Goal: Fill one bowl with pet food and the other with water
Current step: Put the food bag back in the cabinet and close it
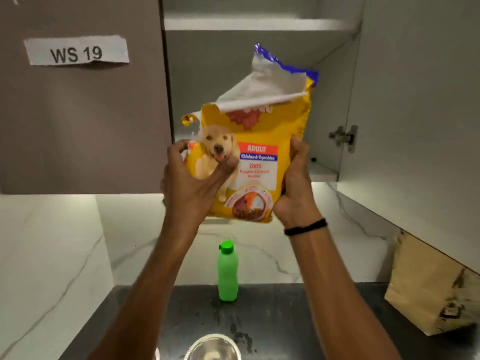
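pet food bag [262, 131] upright between both hands [192, 185] [296, 188]

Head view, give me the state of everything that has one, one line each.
Pet food bag: torn open on top, held upright off the counter.
Left hand: grips the bag.
Right hand: grips the bag.
Green bottle: upright, cap shut.
Steel bowl: looks empty, partly out of frame.
Cabinet door: open.

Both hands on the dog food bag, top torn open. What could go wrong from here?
1. The dog food bag gapes at its torn top; tipping it on the way down may spill food short of the steel bowl.
2. The green bottle stands below the bag and might get knocked over.
3. The left hand and right hand hold only its side edges; it may slip.
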